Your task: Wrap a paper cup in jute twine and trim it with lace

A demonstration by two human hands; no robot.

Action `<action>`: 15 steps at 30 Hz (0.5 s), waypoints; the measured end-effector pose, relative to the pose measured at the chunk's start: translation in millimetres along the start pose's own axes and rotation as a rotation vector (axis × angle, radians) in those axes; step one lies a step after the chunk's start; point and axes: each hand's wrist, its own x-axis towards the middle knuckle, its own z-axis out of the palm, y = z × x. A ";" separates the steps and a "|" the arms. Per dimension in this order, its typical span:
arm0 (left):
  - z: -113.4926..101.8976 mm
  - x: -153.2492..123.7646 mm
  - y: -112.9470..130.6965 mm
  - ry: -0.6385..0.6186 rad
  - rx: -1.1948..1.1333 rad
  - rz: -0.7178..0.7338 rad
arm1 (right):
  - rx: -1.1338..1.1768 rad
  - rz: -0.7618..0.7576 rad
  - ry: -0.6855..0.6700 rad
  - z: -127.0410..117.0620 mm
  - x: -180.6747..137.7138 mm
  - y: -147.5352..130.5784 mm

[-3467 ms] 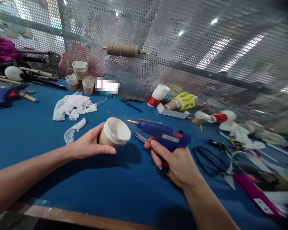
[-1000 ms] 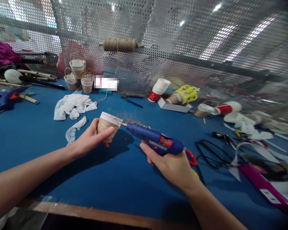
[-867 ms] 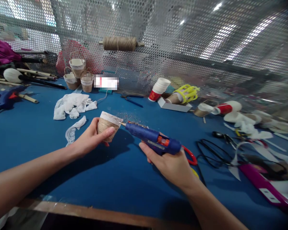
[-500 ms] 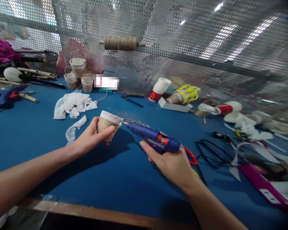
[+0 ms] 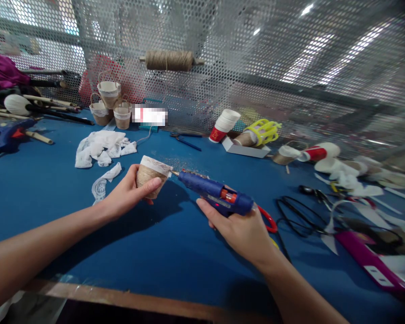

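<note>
My left hand is closed around a small twine-wrapped paper cup, tilted, with a white lace band along its rim. A blue hot glue gun is gripped in my right hand, its red light lit. The nozzle points left and meets the lace at the cup's right edge; whether glue is coming out is too small to tell. Loose white lace lies in a heap behind my left hand, with a single lace strip nearer to it.
Finished-looking twine cups with handles are stacked at the back left. Behind lie pliers, stacked paper cups and a grey box. Black cables and a purple power strip are at right; a second glue gun is at left.
</note>
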 end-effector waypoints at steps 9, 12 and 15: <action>0.4 0.7 1.0 -0.003 -0.025 0.004 | -0.049 -0.039 -0.026 -0.3 -2.2 4.4; -0.7 0.8 -0.2 -0.003 -0.020 0.003 | -0.072 -0.077 -0.003 -0.1 -2.2 6.4; -1.6 1.3 -2.0 -0.001 -0.023 0.006 | -0.099 -0.089 -0.004 0.0 -2.3 8.3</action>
